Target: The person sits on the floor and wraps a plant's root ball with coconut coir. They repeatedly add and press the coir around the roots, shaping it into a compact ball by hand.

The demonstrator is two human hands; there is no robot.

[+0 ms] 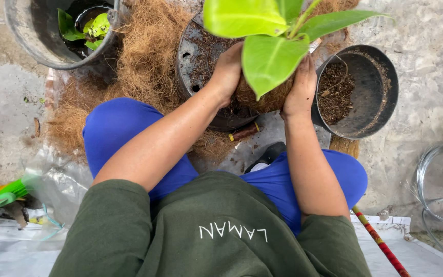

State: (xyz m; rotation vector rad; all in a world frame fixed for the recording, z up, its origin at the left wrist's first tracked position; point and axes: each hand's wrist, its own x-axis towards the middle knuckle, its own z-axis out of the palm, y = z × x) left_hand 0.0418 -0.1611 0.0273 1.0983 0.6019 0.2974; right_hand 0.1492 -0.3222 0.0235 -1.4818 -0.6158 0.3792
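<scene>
Green sleeves and blue trouser knees fill the lower frame; the person is seated low on the ground, so both forearms can be run straight forward to the work.

Left hand point(227, 72) is cupped, fingers curled around the left side of the fibre-wrapped root ball point(267, 100). Right hand point(301, 87) is laid flat and partly open against the right side, fingers pointing up. The ball is pressed between both palms, likely so the loose fibre is kept packed on the roots. How far the fingertips wrap behind cannot be told; they are hidden by a leaf.

The ball is held at upper centre of the frame, over and against the tipped black pot point(190, 56), so any shed soil is caught there. The plant's large yellow-green leaves point(270, 56) stand towards the camera and cover part of the grip.

An open black pot with some soil point(357, 92) is kept just right of the right hand, within reach. A small brown stick-like item point(243, 132) lies below the ball.

Coconut fibre point(139, 56) is heaped at upper centre-left, beside the work. A grey bucket with a small plant point(60, 31) sits at upper left. A red-yellow stick point(380, 241) lies at lower right, a wire coil point(437, 184) at the right edge, green plastic point(1, 195) at the left edge.
</scene>
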